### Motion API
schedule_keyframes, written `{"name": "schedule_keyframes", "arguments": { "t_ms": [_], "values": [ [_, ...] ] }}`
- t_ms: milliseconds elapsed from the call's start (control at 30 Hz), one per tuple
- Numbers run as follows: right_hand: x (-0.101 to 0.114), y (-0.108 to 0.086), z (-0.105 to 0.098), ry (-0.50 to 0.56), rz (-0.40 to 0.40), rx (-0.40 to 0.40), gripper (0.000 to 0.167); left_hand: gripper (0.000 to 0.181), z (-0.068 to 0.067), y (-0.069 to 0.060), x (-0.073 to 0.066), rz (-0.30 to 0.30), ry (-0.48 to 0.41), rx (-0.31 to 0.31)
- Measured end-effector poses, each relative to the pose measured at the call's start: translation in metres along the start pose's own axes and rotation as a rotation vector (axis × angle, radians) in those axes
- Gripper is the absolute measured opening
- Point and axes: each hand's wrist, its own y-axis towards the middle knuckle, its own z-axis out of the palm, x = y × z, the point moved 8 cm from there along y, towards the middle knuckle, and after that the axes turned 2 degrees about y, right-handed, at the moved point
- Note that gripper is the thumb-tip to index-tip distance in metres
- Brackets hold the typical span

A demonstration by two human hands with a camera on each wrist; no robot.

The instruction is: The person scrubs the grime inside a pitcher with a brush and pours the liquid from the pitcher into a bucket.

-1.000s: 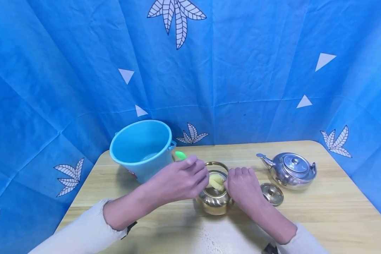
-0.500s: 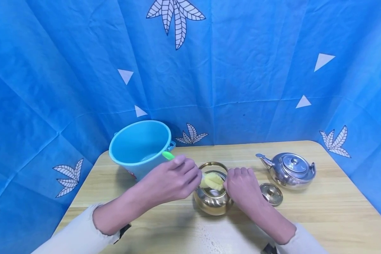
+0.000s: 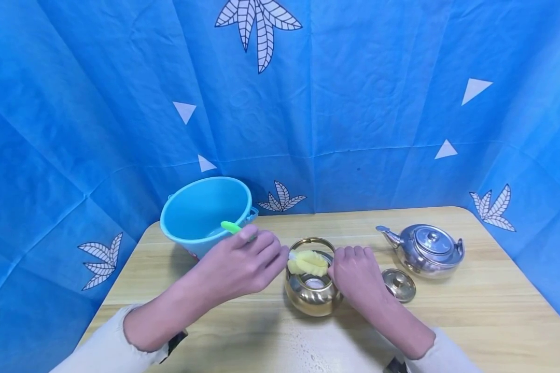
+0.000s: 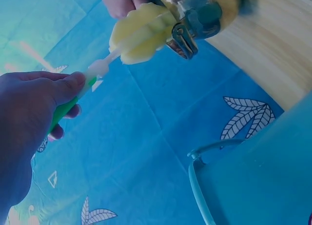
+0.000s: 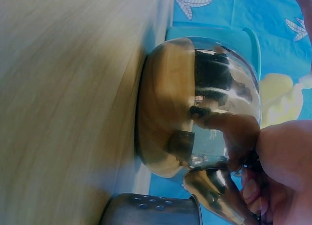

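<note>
My left hand (image 3: pixel 247 261) holds a sponge brush by its green handle (image 4: pixel 66 108). The brush's pale yellow sponge head (image 3: pixel 309 263) is above the mouth of a gold-coloured metal teapot (image 3: pixel 313 300), largely out of the opening. In the left wrist view, thumb and fingers pinch the handle. My right hand (image 3: pixel 357 274) grips the teapot at its right side, with fingers curled beside the spout (image 5: pixel 214 191) in the right wrist view. The teapot stands upright on the table, its hoop handle (image 3: pixel 313 240) raised.
A blue bucket (image 3: pixel 205 246) stands at the back left. To the right are a loose lid (image 3: pixel 400 285) and a lidded silver teapot (image 3: pixel 431 251). A perforated metal strainer (image 5: pixel 151 210) stands near the spout. Water drops (image 3: pixel 315 357) wet the table's front.
My left hand has moved left and slightly up, drawing the sponge head up out of the gold teapot's mouth. My right hand and the teapot have stayed in place.
</note>
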Motion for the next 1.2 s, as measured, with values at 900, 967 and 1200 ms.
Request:
{"name": "schedule_keyframes", "arguments": {
  "t_ms": [900,967,1200],
  "values": [
    [0.000,0.000,0.000,0.034,0.011,-0.032,0.034,0.034,0.009,-0.050,0.047,-0.452,-0.200,0.053],
    [0.000,0.000,0.000,0.033,0.013,-0.030,0.034,0.032,0.010,-0.056,0.050,-0.489,-0.214,0.061],
    [-0.001,0.000,0.001,0.025,0.019,-0.016,0.035,0.029,0.017,-0.075,0.052,-0.588,-0.274,0.100]
  ]
}}
